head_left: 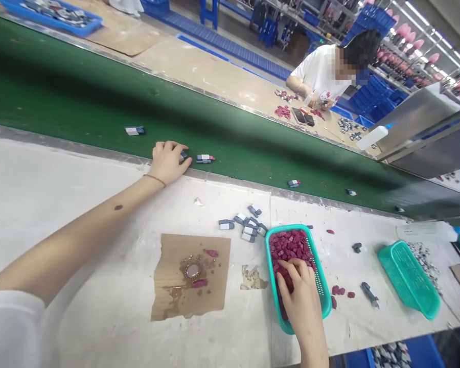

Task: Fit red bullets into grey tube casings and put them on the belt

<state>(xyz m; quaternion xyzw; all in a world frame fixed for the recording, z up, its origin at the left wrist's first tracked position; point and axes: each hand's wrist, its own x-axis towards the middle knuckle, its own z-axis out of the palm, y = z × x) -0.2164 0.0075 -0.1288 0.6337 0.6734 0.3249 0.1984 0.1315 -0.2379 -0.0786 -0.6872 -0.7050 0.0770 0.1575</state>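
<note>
My left hand (168,161) reaches over the near edge of the green conveyor belt, its fingers curled round a small dark-grey plastic piece (183,156) that is mostly hidden. Just right of it on the belt lies a grey-and-white piece with a red end (205,158). In a green plastic basket (324,286), my right hand (301,291) dips its parted fingers among many small dark red pieces (291,245); no piece shows clearly between them. Left of the basket, several grey-and-white pieces (249,232) are heaped on the white table.
Stained cardboard (164,296) holds a round cap-like thing (192,271) and two red pieces. A second green basket (410,281) and a white bottle (425,231) stand at right. More pieces ride the belt (80,115). Across it, a person (322,76) sits handling small parts.
</note>
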